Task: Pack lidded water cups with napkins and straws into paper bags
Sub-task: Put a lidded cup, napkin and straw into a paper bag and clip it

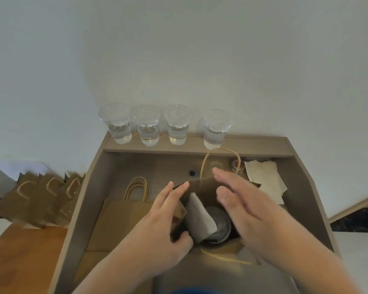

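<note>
Near: my left hand (pixel 164 225) pinches the left rim of the open brown paper bag (pixel 202 192), thumb at the near edge, fingers (pixel 179 189) laid along the wall. My right hand (pixel 249 211) hovers over the bag's right side, blurred, fingers straight, holding nothing. The bag stands on the grey-brown wooden counter (pixel 136 166), mouth up at me, long axis vertical. Inside it: clear lidded plastic cup (pixel 220 227) upright, lid up; folded white napkin (pixel 200 219) on edge between the cup and the left wall. No straw visible in there.

Judged: the bag is thin, light and creases easily, so take it by the rim or the twisted paper handle (pixel 219 150). The cup is water-heavy with soft walls; grip the body, not the lid.

Left: stack of flat brown paper bags (pixel 119 221). Far right: pile of white napkins (pixel 263 177). Far ledge: four clear lidded water cups (pixel 148 128), upright in a row.
</note>
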Available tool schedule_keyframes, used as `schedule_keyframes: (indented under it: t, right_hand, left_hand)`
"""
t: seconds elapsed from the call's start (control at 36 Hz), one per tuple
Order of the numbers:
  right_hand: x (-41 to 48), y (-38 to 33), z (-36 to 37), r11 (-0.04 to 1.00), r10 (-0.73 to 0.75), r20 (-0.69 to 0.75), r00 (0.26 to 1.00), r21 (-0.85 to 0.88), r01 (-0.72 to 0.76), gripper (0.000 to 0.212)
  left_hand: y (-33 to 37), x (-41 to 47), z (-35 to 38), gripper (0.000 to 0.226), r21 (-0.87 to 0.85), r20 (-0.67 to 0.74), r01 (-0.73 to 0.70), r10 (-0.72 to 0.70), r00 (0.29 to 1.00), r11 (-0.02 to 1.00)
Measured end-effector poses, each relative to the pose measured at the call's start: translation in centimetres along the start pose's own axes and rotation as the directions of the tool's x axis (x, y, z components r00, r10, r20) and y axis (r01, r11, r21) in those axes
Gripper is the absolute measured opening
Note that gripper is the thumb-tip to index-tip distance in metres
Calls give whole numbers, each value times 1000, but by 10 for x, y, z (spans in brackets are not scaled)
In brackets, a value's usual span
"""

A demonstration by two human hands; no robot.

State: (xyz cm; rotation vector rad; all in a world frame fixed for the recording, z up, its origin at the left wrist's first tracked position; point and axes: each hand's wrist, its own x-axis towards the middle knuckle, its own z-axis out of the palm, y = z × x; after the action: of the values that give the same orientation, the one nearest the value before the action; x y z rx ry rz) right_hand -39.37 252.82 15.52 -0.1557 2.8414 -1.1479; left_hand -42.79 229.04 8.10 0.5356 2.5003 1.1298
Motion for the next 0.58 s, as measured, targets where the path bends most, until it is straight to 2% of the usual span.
schedule_keyframes:
  t: [0.06,0.11,0.17,0.22,0.28,0.36,0.39,0.44,0.5,0.53,0.58]
  right_hand:
    - [-4,11,-13,990,-41,-146,988,126,60,63]
    - [-7,26,-22,981,-59,-315,947,156,113,44]
    - [-10,42,-29,988,-20,-448,894,128,86,38]
    - [-15,60,-29,989,68,-504,861,148,9,42]
    - [-21,83,-23,962,193,-453,870,260,-78,47]
    - [-34,115,-9,894,336,-219,916,381,-236,41]
    - [-38,124,-3,884,347,-118,931,373,-282,43]
    - [-44,136,8,876,340,82,937,333,-348,62]
    - [-46,142,17,891,290,210,934,296,-343,76]
    - [-45,142,22,905,262,237,935,275,-323,74]
    - [-42,141,33,925,230,213,949,255,-282,55]
  left_hand:
    - [-2,-1,0,92,-57,-31,-16,14,999,998]
    - [-3,-2,-1,90,-92,-95,-46,38,995,995]
    - [-6,-3,-2,94,-101,-155,-69,53,986,992]
    - [-10,-5,-1,106,-122,-190,-65,41,981,990]
    - [-17,-8,1,115,-145,-212,-36,4,977,989]
    - [-31,-11,8,110,-150,-193,25,-55,980,988]
    - [-36,-11,11,105,-141,-160,45,-68,985,989]
    - [-44,-9,17,97,-120,-85,90,-101,991,989]
    - [-47,-5,22,92,-106,-40,124,-129,991,987]
    - [-47,-2,25,89,-102,-32,135,-139,990,986]
    - [-47,2,30,89,-95,-38,151,-155,987,984]
